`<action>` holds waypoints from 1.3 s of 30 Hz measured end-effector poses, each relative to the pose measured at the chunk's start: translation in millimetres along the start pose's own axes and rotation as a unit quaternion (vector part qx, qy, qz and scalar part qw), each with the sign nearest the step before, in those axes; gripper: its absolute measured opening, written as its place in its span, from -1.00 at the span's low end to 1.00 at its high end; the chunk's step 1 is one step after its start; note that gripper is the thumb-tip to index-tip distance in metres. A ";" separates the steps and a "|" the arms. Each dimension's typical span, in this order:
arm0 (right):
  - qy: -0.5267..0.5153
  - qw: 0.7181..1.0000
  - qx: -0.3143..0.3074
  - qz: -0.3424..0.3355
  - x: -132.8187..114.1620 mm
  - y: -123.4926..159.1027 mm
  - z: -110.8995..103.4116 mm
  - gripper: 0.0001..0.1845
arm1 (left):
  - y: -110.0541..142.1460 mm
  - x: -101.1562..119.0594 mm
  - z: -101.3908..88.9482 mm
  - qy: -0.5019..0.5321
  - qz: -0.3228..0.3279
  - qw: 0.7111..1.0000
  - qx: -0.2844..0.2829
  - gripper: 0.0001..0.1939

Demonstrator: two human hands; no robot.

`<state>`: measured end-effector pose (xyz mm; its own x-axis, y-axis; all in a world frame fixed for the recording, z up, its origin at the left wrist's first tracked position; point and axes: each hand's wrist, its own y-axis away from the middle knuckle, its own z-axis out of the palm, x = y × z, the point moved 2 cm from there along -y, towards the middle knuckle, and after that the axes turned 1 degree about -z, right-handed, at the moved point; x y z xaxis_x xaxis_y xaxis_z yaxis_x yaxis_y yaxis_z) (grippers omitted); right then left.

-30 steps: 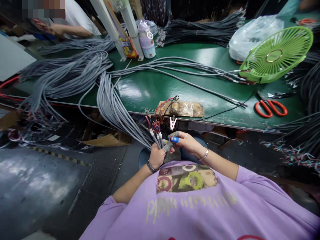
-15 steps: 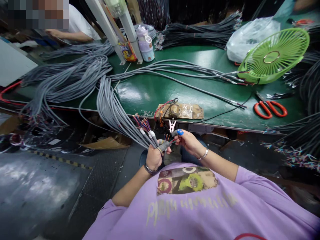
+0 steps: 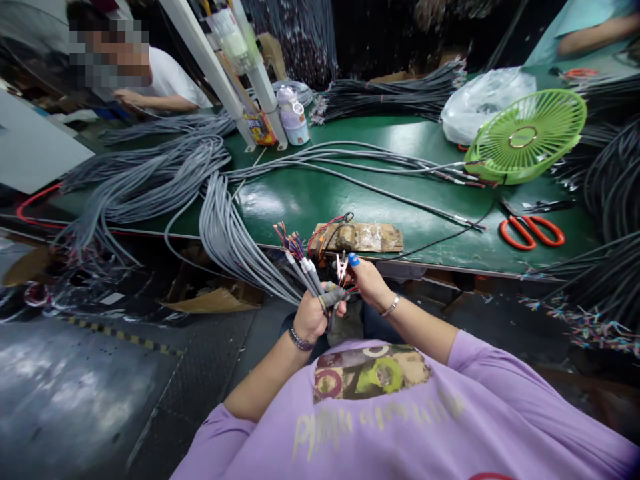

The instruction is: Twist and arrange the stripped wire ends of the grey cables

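Observation:
My left hand [image 3: 313,315] is closed around the ends of several grey cables [image 3: 235,243] that run down from the green table [image 3: 300,193]. Their stripped coloured wires [image 3: 289,239] fan out above my fist. My right hand [image 3: 367,280], with a blue cover on one fingertip, pinches thin coloured wires just right of the left hand. A small alligator clip [image 3: 342,264] hangs from the table edge right above both hands, wired to a taped block [image 3: 363,237].
Large grey cable bundles [image 3: 140,177] cover the table's left; black cables [image 3: 395,97] lie at the back. A green fan [image 3: 525,137], red-handled scissors [image 3: 533,230], a plastic bag [image 3: 483,100] and a bottle [image 3: 293,117] stand on the table. Another person [image 3: 160,90] works far left.
My hands have lifted slightly toward the alligator clip at the table edge, and my right hand has moved in close to the left. My head has tilted up, showing more of the far side.

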<state>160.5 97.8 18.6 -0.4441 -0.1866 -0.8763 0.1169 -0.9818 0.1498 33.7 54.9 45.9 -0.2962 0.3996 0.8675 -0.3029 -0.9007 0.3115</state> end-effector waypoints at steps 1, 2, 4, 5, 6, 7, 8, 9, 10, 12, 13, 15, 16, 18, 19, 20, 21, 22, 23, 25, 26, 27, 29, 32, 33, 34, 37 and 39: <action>-0.013 1.000 0.004 0.010 1.9 -0.9 1.2 -0.43 | -2.0 -0.3 -0.4 0.002 -0.002 1.000 0.001 -0.76; -0.034 0.999 0.000 0.034 3.7 -2.1 2.6 -0.42 | -3.8 -0.7 -1.0 0.002 -0.005 1.000 0.002 -0.76; -0.084 0.992 -0.011 0.091 6.0 -4.3 5.7 -0.43 | -6.8 -1.7 -1.9 0.000 -0.009 1.000 0.004 -0.74; -0.106 0.988 -0.015 0.113 6.2 -5.3 7.2 -0.45 | -7.7 -2.3 -2.3 -0.001 -0.010 1.000 0.005 -0.73; -0.125 0.984 -0.015 0.126 5.9 -6.1 8.6 -0.46 | -8.2 -2.9 -2.6 0.000 -0.010 1.000 0.005 -0.72; -0.139 0.981 -0.010 0.133 5.0 -6.7 9.9 -0.47 | -8.3 -3.6 -2.8 0.000 -0.011 1.000 0.006 -0.72; -0.149 0.979 -0.003 0.136 4.0 -7.0 11.2 -0.47 | -8.2 -4.4 -3.0 0.001 -0.012 1.000 0.006 -0.73; -0.155 0.978 0.005 0.137 2.8 -7.1 12.4 -0.47 | -7.8 -5.3 -3.2 0.000 -0.014 1.000 0.005 -0.74; -0.160 0.977 0.015 0.139 1.8 -6.9 13.5 -0.48 | -7.4 -6.2 -3.3 0.000 -0.017 1.000 0.004 -0.75; -0.168 0.975 0.031 0.145 0.0 -6.2 15.4 -0.50 | -6.8 -7.9 -3.5 -0.001 -0.021 1.000 0.003 -0.77; -0.173 0.973 0.036 0.147 -0.7 -5.9 16.1 -0.50 | -6.6 -8.7 -3.6 -0.001 -0.022 1.000 0.003 -0.77; -0.184 0.970 0.035 0.152 -1.6 -4.9 16.9 -0.49 | -6.5 -9.7 -3.9 0.001 -0.023 1.000 0.005 -0.77; -0.188 0.970 0.029 0.154 -1.8 -4.3 17.1 -0.48 | -6.6 -9.8 -4.1 0.002 -0.023 1.000 0.007 -0.77; -0.188 0.969 0.009 0.159 -1.7 -2.4 16.7 -0.43 | -6.2 -9.5 -4.2 0.003 -0.020 1.000 0.008 -0.77; -0.184 0.969 -0.001 0.163 -1.5 -1.1 16.2 -0.40 | -5.7 -9.0 -4.1 0.002 -0.018 1.000 0.007 -0.77; -0.178 0.970 -0.011 0.166 -1.1 0.4 15.4 -0.38 | -4.8 -8.3 -4.0 -0.001 -0.015 1.000 0.006 -0.77; -0.172 0.970 -0.018 0.171 -0.7 2.0 14.4 -0.36 | -3.7 -7.5 -3.8 -0.004 -0.012 1.000 0.006 -0.77; -0.168 0.970 -0.025 0.175 -0.4 3.6 13.3 -0.35 | -2.4 -6.7 -3.6 -0.009 -0.008 1.000 0.006 -0.76; -0.167 0.969 -0.032 0.178 -0.3 5.0 12.3 -0.34 | -1.1 -6.0 -3.4 -0.013 -0.004 1.000 0.007 -0.76; -0.171 0.967 -0.045 0.181 -0.6 7.3 10.3 -0.33 | 1.3 -5.2 -3.1 -0.020 0.003 1.000 0.008 -0.75; -0.173 0.967 -0.051 0.182 -1.0 8.0 9.3 -0.33 | 2.0 -5.3 -3.0 -0.023 0.004 1.000 0.008 -0.75; -0.174 0.966 -0.056 0.182 -1.4 8.4 8.4 -0.33 | 2.4 -5.7 -2.9 -0.025 0.003 1.000 0.009 -0.76; -0.176 0.965 -0.063 0.183 -2.1 8.6 6.7 -0.33 | 2.0 -7.1 -3.0 -0.029 0.000 1.000 0.012 -0.76; -0.177 0.964 -0.069 0.187 -1.4 8.1 4.2 -0.36 | 1.2 -8.8 -2.8 -0.032 0.004 0.999 0.014 -0.75; -0.178 0.963 -0.069 0.189 -0.8 7.9 3.5 -0.38 | 1.5 -8.9 -2.5 -0.033 0.007 0.999 0.013 -0.75; -0.179 0.963 -0.069 0.190 -0.1 7.7 2.8 -0.39 | 2.3 -8.7 -2.0 -0.036 0.010 0.999 0.010 -0.74; -0.183 0.961 -0.074 0.192 0.9 6.8 2.0 -0.44 | 7.3 -7.3 0.0 -0.056 0.023 0.998 0.005 -0.73; -0.181 0.962 -0.081 0.186 0.1 5.7 2.6 -0.50 | 11.4 -6.6 1.3 -0.069 0.037 0.997 0.012 -0.73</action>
<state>158.8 92.2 20.6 -0.6211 -0.5537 -0.5547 0.4512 -0.8313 0.3247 33.4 41.7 44.3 -0.1882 0.3060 0.9332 -0.2628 -0.9313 0.2524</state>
